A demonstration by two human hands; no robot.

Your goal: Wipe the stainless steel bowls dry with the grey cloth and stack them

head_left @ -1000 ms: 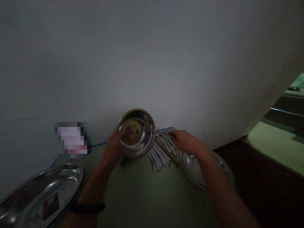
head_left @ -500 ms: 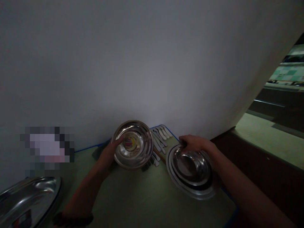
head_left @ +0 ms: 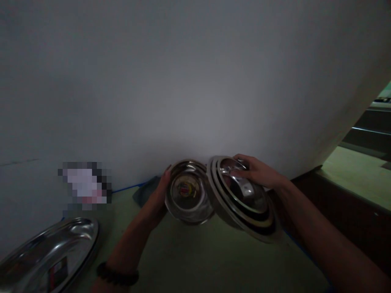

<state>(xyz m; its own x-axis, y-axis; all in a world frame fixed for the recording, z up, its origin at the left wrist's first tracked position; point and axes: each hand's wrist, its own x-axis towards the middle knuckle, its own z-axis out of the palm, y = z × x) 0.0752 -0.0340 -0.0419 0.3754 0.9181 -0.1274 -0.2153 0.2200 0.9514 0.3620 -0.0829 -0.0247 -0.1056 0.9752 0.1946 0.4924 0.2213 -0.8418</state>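
Note:
My left hand (head_left: pixel 161 193) grips the left edge of a round steel bowl (head_left: pixel 191 205) with a coloured label inside its base. The bowl faces me, raised above the green table. My right hand (head_left: pixel 252 173) is closed on the rim of several nested steel bowls (head_left: pixel 241 203), with the smallest innermost. This stack is tilted to the left, and its left edge overlaps the labelled bowl's right side in view. Whether the two touch, I cannot tell. The fingers behind both rims are hidden.
An oval steel tray (head_left: pixel 62 244) with a dark and red label lies at the lower left. Behind my left hand is a grey cloth-like item (head_left: pixel 146 191). The green tabletop (head_left: pixel 183 260) has a blue edge against the pale wall (head_left: pixel 195 101). A pixelated patch covers something at the left.
Both hands have brought the bowls together: the labelled bowl moved right, the stack moved up and left and tilted. The cutlery behind them is now covered. The view has shifted slightly.

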